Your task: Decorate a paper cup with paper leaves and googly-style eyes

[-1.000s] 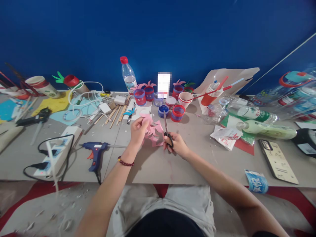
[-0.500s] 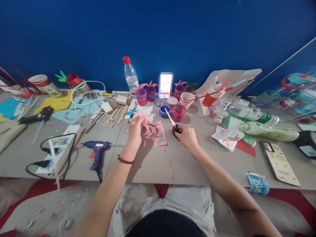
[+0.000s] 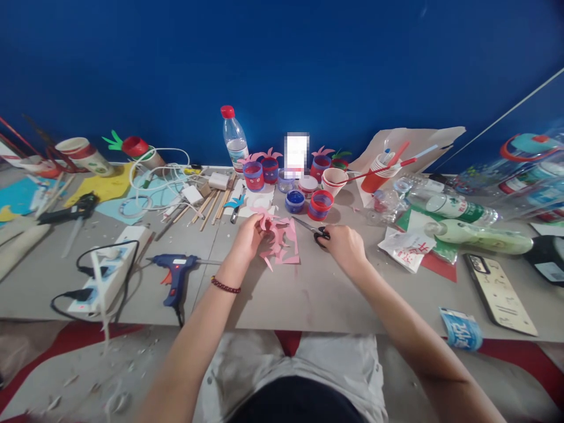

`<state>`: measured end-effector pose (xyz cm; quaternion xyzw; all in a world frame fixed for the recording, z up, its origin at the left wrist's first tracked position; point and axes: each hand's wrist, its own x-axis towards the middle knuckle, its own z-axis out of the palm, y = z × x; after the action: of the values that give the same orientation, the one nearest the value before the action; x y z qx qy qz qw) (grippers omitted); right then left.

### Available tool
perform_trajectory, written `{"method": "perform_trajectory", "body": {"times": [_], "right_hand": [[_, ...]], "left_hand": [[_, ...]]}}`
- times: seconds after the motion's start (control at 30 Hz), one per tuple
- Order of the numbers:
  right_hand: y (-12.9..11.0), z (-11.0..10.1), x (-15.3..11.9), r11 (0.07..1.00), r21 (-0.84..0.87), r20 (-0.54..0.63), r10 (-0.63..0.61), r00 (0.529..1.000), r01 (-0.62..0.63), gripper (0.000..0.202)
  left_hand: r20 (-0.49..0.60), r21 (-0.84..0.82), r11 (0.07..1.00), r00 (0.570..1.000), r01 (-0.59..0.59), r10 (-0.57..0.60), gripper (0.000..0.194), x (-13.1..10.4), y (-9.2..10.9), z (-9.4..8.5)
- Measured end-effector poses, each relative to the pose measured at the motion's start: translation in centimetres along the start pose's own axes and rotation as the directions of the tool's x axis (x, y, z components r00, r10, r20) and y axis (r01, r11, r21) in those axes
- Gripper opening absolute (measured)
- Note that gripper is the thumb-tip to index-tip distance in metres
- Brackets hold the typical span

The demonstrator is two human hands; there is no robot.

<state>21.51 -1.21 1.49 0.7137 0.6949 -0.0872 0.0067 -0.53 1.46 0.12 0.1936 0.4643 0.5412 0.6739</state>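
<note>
Between the thumb and fingers of my left hand [image 3: 247, 236] is pinched a piece of pink paper [image 3: 278, 235], cut into curved strips. More pink paper with cut-out gaps lies beneath it on the table, and I cannot tell where one piece ends and the other begins. My right hand [image 3: 346, 245] is closed round the black handles of a pair of scissors [image 3: 311, 227]. The blades point left, low over the table, close to the paper's right edge. Just behind stand a jar of blue paint [image 3: 294, 201] and a red-and-blue painted cup [image 3: 321, 205].
A blue glue gun [image 3: 177, 273] and a white power strip [image 3: 112, 270] lie to the left. Painted cups with paper tops [image 3: 254, 176] and a water bottle [image 3: 235, 141] stand at the back. Plastic bottles [image 3: 458, 205] and a phone [image 3: 500, 294] lie on the right.
The scissors have swung down from pointing up and away to lying nearly flat, pointing left. My left hand has shifted slightly right and down with the pink paper.
</note>
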Motion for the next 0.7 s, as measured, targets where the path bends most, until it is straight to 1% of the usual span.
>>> {"method": "perform_trajectory", "body": {"times": [0.1, 0.23, 0.4, 0.5, 0.57, 0.6, 0.63, 0.7], "right_hand": [[-0.3, 0.0, -0.1, 0.998, -0.057, 0.004, -0.013, 1.000, 0.013, 0.022], [-0.8, -0.1, 0.0, 0.992, -0.119, 0.008, -0.029, 1.000, 0.030, 0.024], [-0.4, -0.3, 0.5, 0.999, -0.034, 0.057, -0.035, 0.998, 0.037, 0.018], [-0.3, -0.2, 0.6, 0.997, -0.019, 0.054, -0.068, 0.996, 0.069, 0.017], [-0.6, 0.2, 0.7, 0.993, -0.013, 0.011, -0.114, 0.993, 0.114, 0.020], [-0.9, 0.5, 0.7, 0.988, 0.001, -0.023, -0.156, 0.987, 0.156, 0.022], [-1.3, 1.0, 0.7, 0.976, 0.022, -0.059, -0.215, 0.975, 0.217, 0.025], [-2.3, 1.9, 0.8, 0.928, 0.063, -0.133, -0.356, 0.925, 0.366, 0.035]], "left_hand": [[0.058, 0.049, 0.999, 0.998, 0.019, -0.022, 0.018, -0.2, -0.1, -0.1], [0.107, 0.094, 0.995, 0.994, -0.033, 0.023, 0.019, -0.1, -0.5, -0.2], [0.176, 0.166, 0.984, 0.984, -0.058, 0.029, 0.023, -0.2, -0.9, 0.0], [0.236, 0.203, 0.974, 0.970, -0.099, 0.050, 0.026, -0.3, -1.2, 0.1], [0.233, 0.244, 0.963, 0.971, -0.114, 0.055, 0.027, -0.2, -1.4, 0.0], [0.220, 0.269, 0.956, 0.974, -0.114, 0.055, 0.027, -0.1, -1.4, 0.0], [0.203, 0.292, 0.950, 0.978, -0.112, 0.052, 0.026, -0.1, -1.5, -0.1], [0.189, 0.326, 0.939, 0.981, -0.107, 0.046, 0.024, 0.0, -1.6, -0.2]]}}
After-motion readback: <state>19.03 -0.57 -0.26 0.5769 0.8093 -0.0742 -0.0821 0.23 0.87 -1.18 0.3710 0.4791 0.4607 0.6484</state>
